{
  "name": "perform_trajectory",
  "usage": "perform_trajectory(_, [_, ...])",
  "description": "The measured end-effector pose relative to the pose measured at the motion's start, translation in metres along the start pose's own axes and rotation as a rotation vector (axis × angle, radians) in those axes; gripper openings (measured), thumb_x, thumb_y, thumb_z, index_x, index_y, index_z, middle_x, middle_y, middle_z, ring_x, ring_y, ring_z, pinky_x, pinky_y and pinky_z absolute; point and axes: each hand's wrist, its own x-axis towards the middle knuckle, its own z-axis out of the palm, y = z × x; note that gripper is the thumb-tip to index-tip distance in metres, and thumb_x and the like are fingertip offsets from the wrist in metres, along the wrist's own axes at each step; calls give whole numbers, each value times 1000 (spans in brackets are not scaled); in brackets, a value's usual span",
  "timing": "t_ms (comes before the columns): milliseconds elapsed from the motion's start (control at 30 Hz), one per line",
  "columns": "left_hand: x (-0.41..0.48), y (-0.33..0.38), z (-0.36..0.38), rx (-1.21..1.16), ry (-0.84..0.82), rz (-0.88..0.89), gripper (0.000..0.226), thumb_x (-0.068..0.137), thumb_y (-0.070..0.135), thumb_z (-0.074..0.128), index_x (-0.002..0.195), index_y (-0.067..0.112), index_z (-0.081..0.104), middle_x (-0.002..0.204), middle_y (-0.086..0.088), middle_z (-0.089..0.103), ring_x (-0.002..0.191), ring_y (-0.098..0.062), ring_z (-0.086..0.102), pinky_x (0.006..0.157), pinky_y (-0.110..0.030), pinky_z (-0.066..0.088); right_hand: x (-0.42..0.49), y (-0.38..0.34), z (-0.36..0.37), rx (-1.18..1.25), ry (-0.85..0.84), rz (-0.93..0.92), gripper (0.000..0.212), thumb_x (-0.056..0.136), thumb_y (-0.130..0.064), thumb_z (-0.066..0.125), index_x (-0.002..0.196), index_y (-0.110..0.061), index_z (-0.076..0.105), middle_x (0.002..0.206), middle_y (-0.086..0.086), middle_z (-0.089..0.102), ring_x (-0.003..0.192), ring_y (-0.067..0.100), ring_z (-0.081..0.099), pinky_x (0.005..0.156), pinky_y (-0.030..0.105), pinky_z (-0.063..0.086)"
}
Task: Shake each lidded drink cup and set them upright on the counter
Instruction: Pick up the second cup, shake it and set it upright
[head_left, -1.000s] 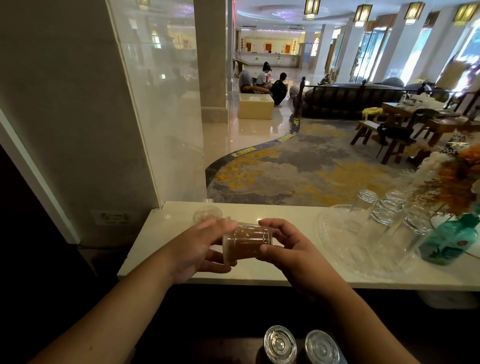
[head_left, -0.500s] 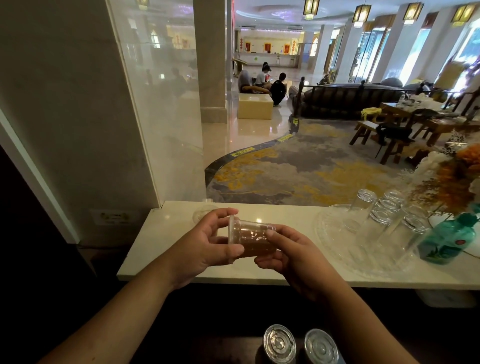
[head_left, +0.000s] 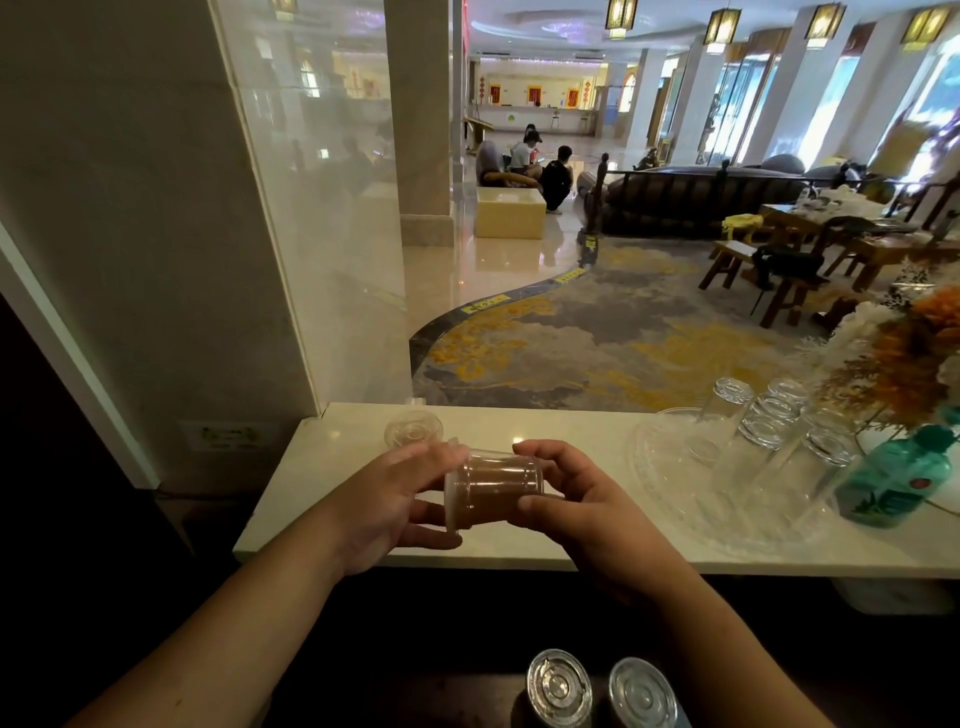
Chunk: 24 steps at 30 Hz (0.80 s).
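A clear plastic cup of brown drink (head_left: 491, 488) lies on its side in the air just above the white counter (head_left: 332, 519), its lidded end pointing left. My left hand (head_left: 389, 499) holds the lid end, with the thumb underneath. My right hand (head_left: 576, 499) grips the cup's base end, fingers curled over the top and thumb on the side. Two more lidded cups (head_left: 560, 686) (head_left: 643, 693) stand upright on a dark lower surface near the bottom edge of the view.
A loose clear lid (head_left: 414, 428) lies on the counter behind my left hand. To the right, a clear tray (head_left: 670, 499) bears several upturned glasses (head_left: 769, 421). A teal bottle (head_left: 888, 475) and dried flowers (head_left: 898, 364) stand at the far right. A glass pane rises at the left.
The cup tipped one way half a second ago and has swung back, still sideways between both hands. My hands stay over the same spot of the counter.
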Motion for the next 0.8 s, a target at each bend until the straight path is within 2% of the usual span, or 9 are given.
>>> perform_trajectory(100, [0, -4, 1, -20, 0, 66, 59, 79, 40, 79, 133, 28, 60, 132, -11, 66, 116, -37, 69, 98, -53, 59, -1, -5, 2, 96, 31, 50, 43, 90, -5, 72, 130, -17, 64, 123, 20, 69, 95, 39, 71, 85, 44, 62])
perform_trajectory(167, [-3, -6, 2, 17, -9, 145, 62, 78, 28, 82, 135, 31, 59, 136, -7, 61, 118, -33, 67, 94, -50, 62, -1, -7, 4, 135, 64, 71, 39, 91, -13, 68, 130, -12, 64, 114, 23, 71, 80, 36, 70, 73, 39, 63])
perform_trajectory(267, [-7, -9, 2, 148, -26, 273, 66, 78, 13, 85, 134, 36, 57, 141, 0, 56, 120, -25, 66, 88, -36, 63, 0, -9, 6, 128, 98, 102, 41, 89, -25, 70, 127, -10, 66, 109, 26, 71, 74, 35, 69, 68, 38, 63])
perform_trajectory(333, [-7, -10, 2, 205, -38, 315, 66, 81, 8, 86, 131, 41, 58, 144, 3, 54, 124, -21, 63, 89, -35, 63, -1, -10, 6, 120, 103, 112, 45, 85, -29, 71, 125, -8, 67, 108, 25, 72, 74, 35, 69, 68, 38, 63])
perform_trajectory(400, [-7, -10, 2, 234, -45, 318, 67, 80, 13, 89, 129, 48, 58, 146, 6, 51, 129, -21, 59, 93, -38, 63, -1, -10, 6, 118, 104, 113, 45, 84, -29, 71, 124, -7, 67, 111, 26, 72, 75, 35, 69, 69, 37, 63])
perform_trajectory(500, [-4, -8, 4, 258, -36, 293, 59, 78, 35, 88, 126, 54, 58, 145, 9, 53, 127, -18, 60, 101, -39, 59, -2, -8, 5, 132, 99, 100, 41, 87, -25, 71, 124, -5, 67, 118, 30, 68, 80, 36, 71, 71, 36, 64])
perform_trajectory(600, [0, -1, 11, 288, 85, 230, 36, 89, 56, 71, 123, 48, 60, 133, 13, 58, 116, -12, 60, 108, -46, 54, -1, -4, 4, 143, 85, 53, 38, 88, -14, 73, 124, -6, 66, 126, 28, 65, 100, 39, 72, 75, 38, 64])
perform_trajectory(667, [0, 4, 14, 239, 126, 141, 28, 97, 57, 58, 118, 40, 62, 121, 8, 63, 108, -16, 64, 101, -48, 58, -1, 0, 3, 148, 61, 13, 38, 87, -9, 76, 124, -8, 67, 128, 24, 65, 109, 39, 70, 80, 41, 62])
perform_trajectory(800, [-2, 8, 12, 136, 66, -77, 52, 92, 74, 46, 120, 34, 62, 120, -12, 70, 102, -34, 73, 85, -40, 63, -2, 3, 2, 95, 54, -58, 45, 80, -6, 76, 124, -12, 67, 126, 16, 67, 112, 38, 68, 91, 45, 58])
